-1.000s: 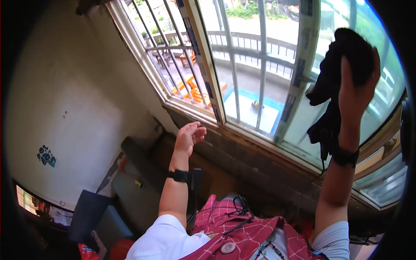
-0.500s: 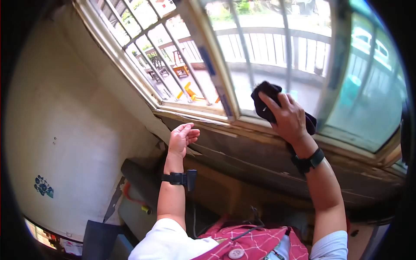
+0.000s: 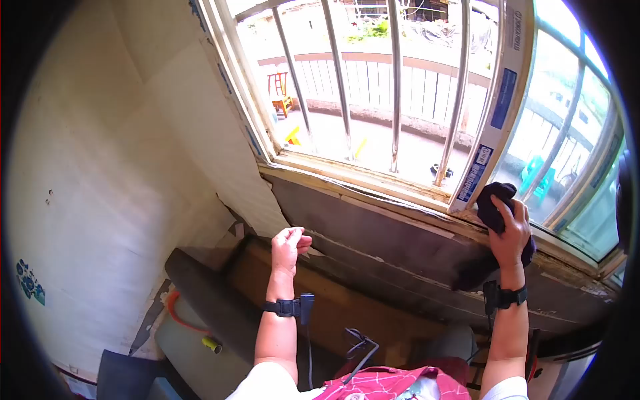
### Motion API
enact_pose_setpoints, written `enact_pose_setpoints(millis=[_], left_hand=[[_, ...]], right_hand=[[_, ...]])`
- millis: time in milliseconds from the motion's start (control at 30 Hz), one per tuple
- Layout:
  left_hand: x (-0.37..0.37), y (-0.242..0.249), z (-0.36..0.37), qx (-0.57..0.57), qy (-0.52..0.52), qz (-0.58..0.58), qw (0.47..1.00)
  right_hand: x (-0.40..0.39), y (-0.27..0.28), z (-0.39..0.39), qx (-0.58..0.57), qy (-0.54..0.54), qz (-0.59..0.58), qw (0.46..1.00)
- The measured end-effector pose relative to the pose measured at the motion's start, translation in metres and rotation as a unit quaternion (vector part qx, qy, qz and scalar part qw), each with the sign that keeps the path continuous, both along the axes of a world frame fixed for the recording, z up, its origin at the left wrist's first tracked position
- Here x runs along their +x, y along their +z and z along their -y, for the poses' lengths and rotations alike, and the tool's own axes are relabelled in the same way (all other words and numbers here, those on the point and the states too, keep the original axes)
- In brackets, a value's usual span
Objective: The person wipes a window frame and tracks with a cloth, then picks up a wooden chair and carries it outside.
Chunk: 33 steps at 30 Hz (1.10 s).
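Note:
My right hand (image 3: 510,233) grips a black cloth (image 3: 497,207) at the bottom corner of the sliding window sash (image 3: 490,127), beside its labelled upright frame. Part of the cloth hangs below my palm, over the sill edge. My left hand (image 3: 287,250) is held in the air below the window sill (image 3: 373,193), apart from it. Its fingers are curled in, with nothing visible in them.
Metal bars (image 3: 397,87) stand across the window opening. Below the sill are a dark padded seat (image 3: 213,293) and a yellow-green roll (image 3: 211,344). A pale wall (image 3: 100,167) rises at the left. Outside are a railing, an orange chair (image 3: 280,93) and a turquoise stool (image 3: 537,177).
The sash has slid right, widening the barred opening. My right hand and the cloth have moved right and down, from the glass to the sash's lower corner. My left fingers have curled tighter.

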<state>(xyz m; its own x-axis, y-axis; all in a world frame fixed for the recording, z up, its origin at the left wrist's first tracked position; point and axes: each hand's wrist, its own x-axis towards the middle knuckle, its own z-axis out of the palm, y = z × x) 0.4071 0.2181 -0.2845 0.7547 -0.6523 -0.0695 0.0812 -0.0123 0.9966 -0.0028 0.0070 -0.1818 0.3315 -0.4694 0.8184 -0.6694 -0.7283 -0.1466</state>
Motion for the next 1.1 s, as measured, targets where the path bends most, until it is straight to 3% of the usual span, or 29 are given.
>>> enact_pose_setpoints(millis=[100,167,300,433,467,533,667,800,1100], left_hand=[[0.005,-0.005,0.008,-0.013,-0.013,-0.050,0.999],[0.007,-0.003,0.020,-0.018,-0.004,-0.013,1.000],[0.013,0.005,0.038,-0.066,-0.009,-0.039,0.997],[0.023,0.021,0.035,-0.089,-0.011,-0.005,0.996],[0.029,0.022,0.029,-0.068,0.001,0.020,0.998],[0.048,0.018,0.017,-0.030,0.045,0.055,0.997],[0.077,-0.005,0.002,0.033,0.124,0.019,0.992],[0.077,0.015,0.024,0.024,0.130,-0.006,0.991],[0.132,0.040,0.092,0.045,0.139,0.102,0.984]], right_hand=[[0.005,0.003,-0.015,0.033,0.037,0.049,0.998],[0.026,0.019,-0.033,-0.041,0.076,0.069,0.994],[0.097,0.037,-0.045,-0.045,-0.018,-0.022,0.999],[0.166,-0.022,0.004,0.015,-0.036,-0.195,0.980],[0.175,-0.030,0.005,0.022,-0.043,-0.186,0.981],[0.176,-0.019,0.008,0.059,0.025,-0.156,0.986],[0.168,-0.009,0.025,0.125,0.088,-0.156,0.976],[0.164,-0.003,0.031,0.168,0.101,-0.161,0.967],[0.164,-0.001,0.039,0.193,0.109,-0.148,0.964]])
